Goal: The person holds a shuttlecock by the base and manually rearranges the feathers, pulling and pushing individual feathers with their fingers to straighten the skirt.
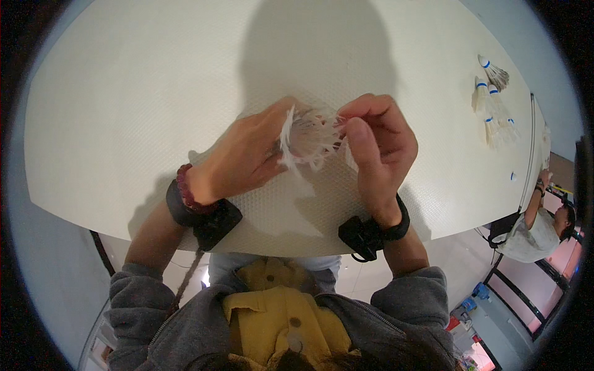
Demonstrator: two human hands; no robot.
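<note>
Over the white textured tabletop [139, 92], my left hand [250, 148] is closed around a feather shuttlecock [313, 137] from the left side. The shuttlecock's white feathers point towards the camera and to the right, and some look bent or frayed. The thumb and index finger of my right hand [383, 143] pinch the feather ends at its right edge. Its base is hidden behind the feathers and my left hand. A few loose-looking feather strands hang below it.
Several shuttlecocks [483, 95] with blue bands lie at the table's right side. A small white piece with a blue mark [513, 176] lies nearer me. Beyond the right edge, another person [533, 236] works at a neighbouring table. My wrists carry black strapped devices.
</note>
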